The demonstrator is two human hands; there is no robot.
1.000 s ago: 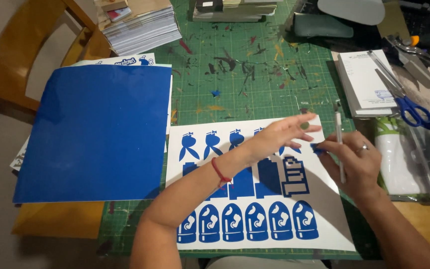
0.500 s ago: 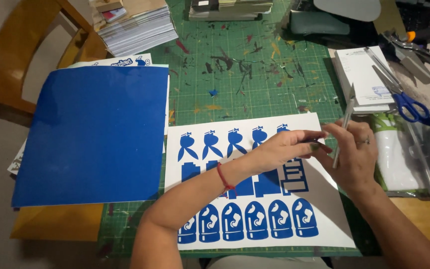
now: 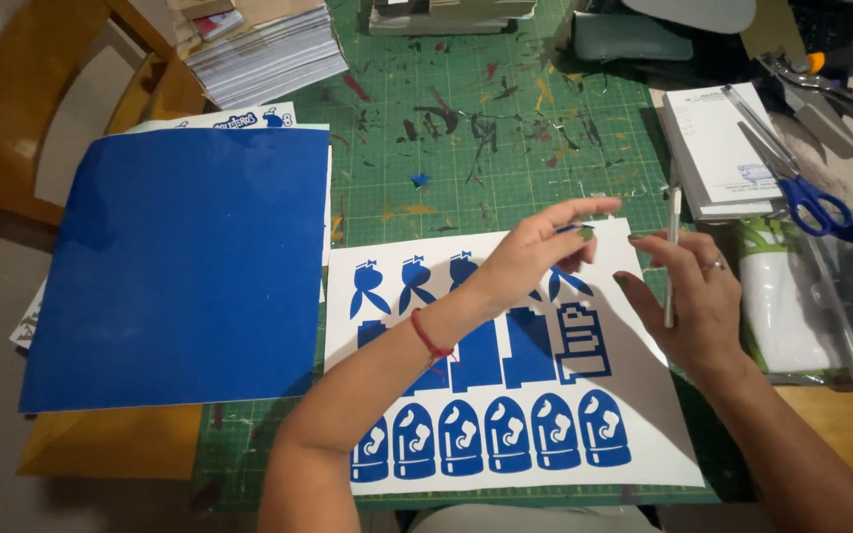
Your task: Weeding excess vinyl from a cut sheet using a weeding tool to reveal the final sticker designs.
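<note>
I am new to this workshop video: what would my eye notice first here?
First, the large plain blue sheet at left on the green cutting mat. Then the white sheet of blue cut-out shapes in front, where the left hand pinches a scrap and the right hand holds a thin tool.

Home craft workspace, paper and sticker cutting desk.
Paint-splattered green cutting mat (image 3: pixel 466 128) covers the table; blue scissors (image 3: pixel 792 173), pliers (image 3: pixel 821 94), stacked paper (image 3: pixel 269 49), notepad (image 3: pixel 723 148), blue sheet (image 3: pixel 180 266) and a wooden chair (image 3: pixel 22 128) alongside.
</note>
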